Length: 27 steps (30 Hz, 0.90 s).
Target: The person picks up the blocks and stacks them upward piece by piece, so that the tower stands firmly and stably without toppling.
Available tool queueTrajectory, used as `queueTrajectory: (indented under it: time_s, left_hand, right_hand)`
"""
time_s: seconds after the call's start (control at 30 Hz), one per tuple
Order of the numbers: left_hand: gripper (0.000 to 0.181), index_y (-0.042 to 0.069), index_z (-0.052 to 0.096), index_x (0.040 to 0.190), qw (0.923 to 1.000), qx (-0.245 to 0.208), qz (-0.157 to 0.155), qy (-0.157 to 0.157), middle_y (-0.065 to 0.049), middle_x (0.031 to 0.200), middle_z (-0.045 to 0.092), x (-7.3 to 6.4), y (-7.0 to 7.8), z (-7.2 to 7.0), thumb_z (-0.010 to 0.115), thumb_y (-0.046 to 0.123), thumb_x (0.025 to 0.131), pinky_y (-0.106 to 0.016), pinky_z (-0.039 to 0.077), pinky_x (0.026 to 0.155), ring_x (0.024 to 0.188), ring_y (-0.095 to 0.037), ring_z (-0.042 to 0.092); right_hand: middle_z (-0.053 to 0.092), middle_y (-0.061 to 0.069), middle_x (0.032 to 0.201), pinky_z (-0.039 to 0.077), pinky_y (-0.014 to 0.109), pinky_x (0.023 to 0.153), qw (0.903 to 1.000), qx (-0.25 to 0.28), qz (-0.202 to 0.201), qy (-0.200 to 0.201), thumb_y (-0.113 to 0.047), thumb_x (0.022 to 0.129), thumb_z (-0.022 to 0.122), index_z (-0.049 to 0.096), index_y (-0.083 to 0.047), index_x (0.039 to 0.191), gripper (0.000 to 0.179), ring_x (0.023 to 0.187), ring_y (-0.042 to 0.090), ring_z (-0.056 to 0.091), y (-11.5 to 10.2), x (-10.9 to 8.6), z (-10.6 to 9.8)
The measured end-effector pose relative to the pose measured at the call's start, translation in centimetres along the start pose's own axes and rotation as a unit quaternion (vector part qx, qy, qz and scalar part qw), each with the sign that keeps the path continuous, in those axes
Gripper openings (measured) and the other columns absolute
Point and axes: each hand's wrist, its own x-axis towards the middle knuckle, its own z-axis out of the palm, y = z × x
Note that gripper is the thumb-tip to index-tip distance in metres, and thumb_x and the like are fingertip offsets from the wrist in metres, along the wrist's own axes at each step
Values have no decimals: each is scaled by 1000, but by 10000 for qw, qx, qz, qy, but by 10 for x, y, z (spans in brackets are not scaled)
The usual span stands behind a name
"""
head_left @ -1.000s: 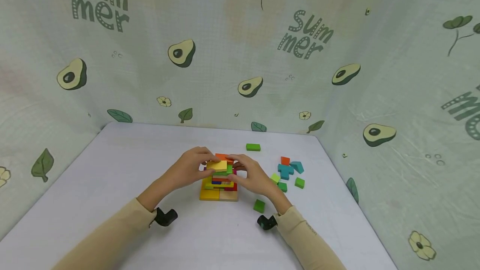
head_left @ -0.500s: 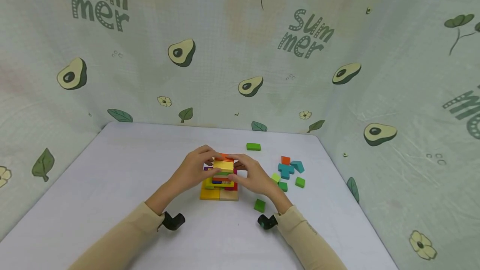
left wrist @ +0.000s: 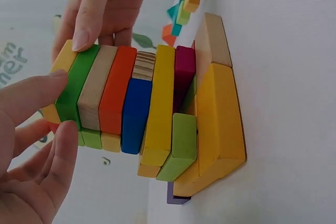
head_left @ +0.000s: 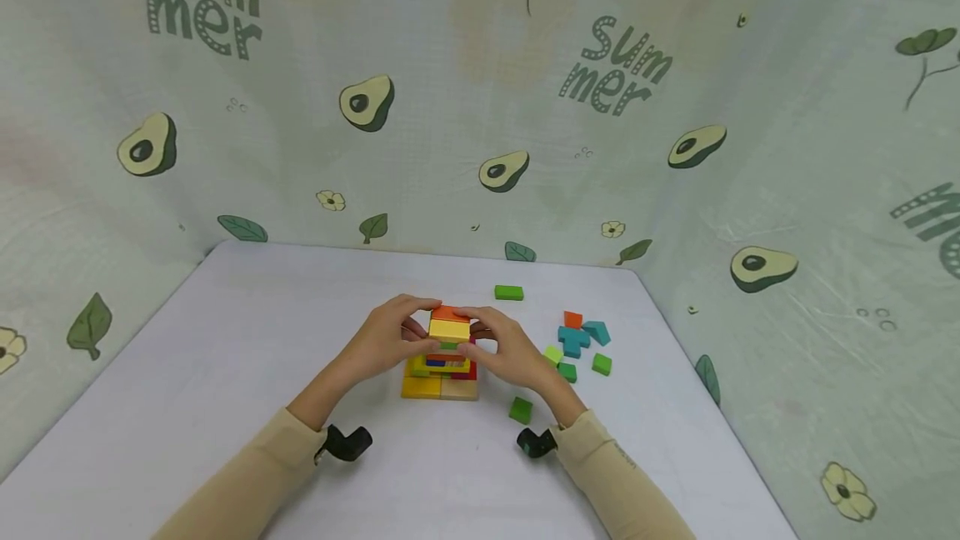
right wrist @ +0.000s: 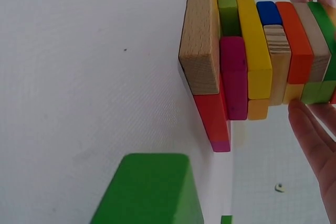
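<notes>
A layered tower of coloured wooden blocks (head_left: 448,361) stands on a base of yellow and plain wood blocks. On its top level lie a yellow block (head_left: 450,331) in front and an orange block (head_left: 451,313) behind. My left hand (head_left: 385,336) holds the tower's upper left side, the index fingertip at the orange block. In the left wrist view, its thumb (left wrist: 55,80) touches the yellow block beside a green block (left wrist: 77,88). My right hand (head_left: 510,350) grips the upper right side, thumb in front and other fingers round the side, partly hidden in the head view.
Loose blocks lie right of the tower: a blue-green T-shaped group (head_left: 573,341), an orange-red block (head_left: 573,320) and several green ones. One green block (head_left: 521,410) is near my right forearm; another green block (head_left: 509,292) lies behind the tower. Printed cloth walls (head_left: 420,215) border the table.
My left hand has moved right, bringing the yellow block from the left into line on the tower's top. Its index finger then shifted back to the orange block. My right hand stays nearly still.
</notes>
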Motion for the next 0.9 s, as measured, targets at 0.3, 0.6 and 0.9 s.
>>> queueTrajectory:
  time_s: [0.3, 0.6, 0.9]
  left_hand:
    - [63, 15, 64, 147, 9999, -121, 31, 33, -12, 138, 62, 4, -3, 4, 89, 19, 88, -25, 62, 83, 95, -13, 71]
    - [65, 16, 63, 147, 9999, -73, 112, -11, -9, 139, 64, 3, -5, 2, 89, 23, 88, -30, 63, 86, 96, -14, 70]
    - [64, 14, 63, 146, 9996, -52, 271, -22, -9, 134, 65, 4, -9, 2, 89, 24, 89, -33, 63, 91, 101, -16, 70]
  right_hand:
    - [57, 7, 150, 56, 49, 106, 9999, 84, -55, -20, -26, 103, 73, 51, -21, 157, 59, 120, 29, 67, 1, -1, -3]
    - [58, 6, 149, 57, 47, 105, 9999, 79, -130, -69, -25, 104, 72, 51, -20, 157, 58, 118, 25, 68, 0, 1, -2]
    - [59, 4, 147, 57, 43, 105, 10000, 34, -59, -49, -25, 103, 74, 52, -21, 156, 58, 116, 21, 68, 1, 2, -1]
